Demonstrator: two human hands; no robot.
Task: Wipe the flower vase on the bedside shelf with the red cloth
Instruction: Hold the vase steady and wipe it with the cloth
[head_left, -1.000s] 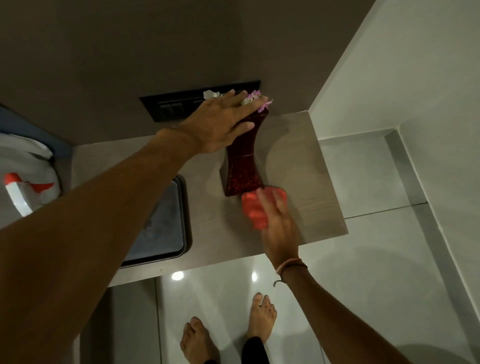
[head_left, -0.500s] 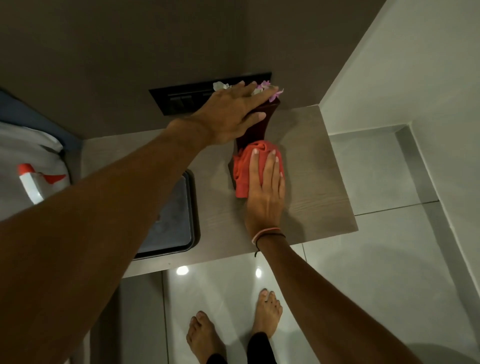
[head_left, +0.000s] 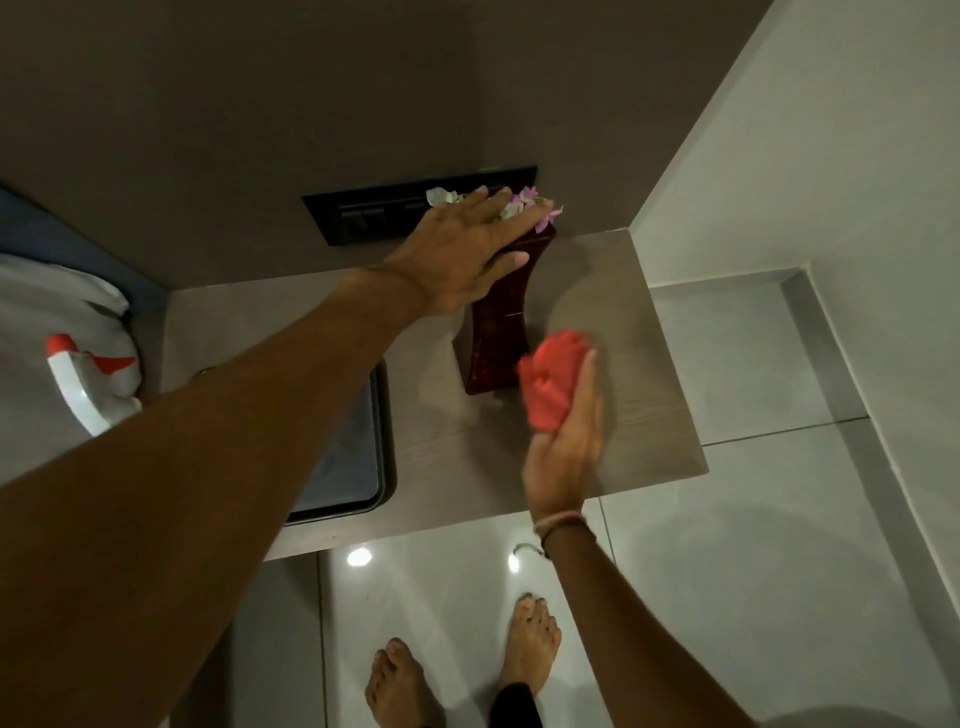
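Observation:
A tall dark red vase (head_left: 500, 332) with pink and white flowers (head_left: 530, 200) stands on the wooden bedside shelf (head_left: 644, 415), near the wall. My left hand (head_left: 462, 254) rests flat over the vase's top and upper side, steadying it. My right hand (head_left: 566, 441) holds the bunched red cloth (head_left: 553, 384) against the lower right side of the vase, near its base. The hand is slightly blurred.
A dark tray (head_left: 363, 452) lies on the shelf left of the vase. A white spray bottle with a red trigger (head_left: 88, 379) sits at the far left on white bedding. A black switch panel (head_left: 374, 208) is on the wall behind. My bare feet stand on the tiled floor below.
My right hand has slid the red cloth from the front middle of the vase down to its lower right side. My left hand stays on the vase's top.

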